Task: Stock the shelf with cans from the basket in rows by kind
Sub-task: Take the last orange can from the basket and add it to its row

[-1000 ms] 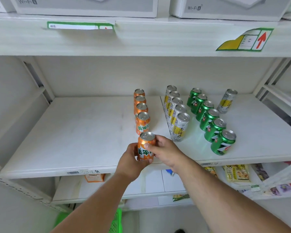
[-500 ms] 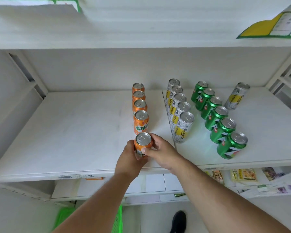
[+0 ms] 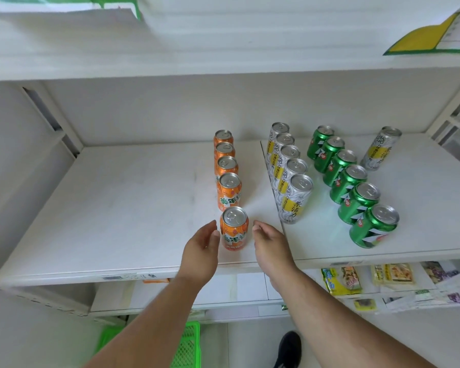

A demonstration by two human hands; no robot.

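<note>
Front orange can point(image 3: 233, 229) standing, lower centre.
Left hand point(image 3: 200, 252), right hand point(image 3: 270, 247) released beside it; careless brush could topple row.

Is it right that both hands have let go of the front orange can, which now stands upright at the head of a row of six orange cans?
Not quite: the head view shows five orange cans in that row, not six. The rest holds: the left hand and right hand are open on either side of the front orange can, which stands upright on the shelf.
</note>
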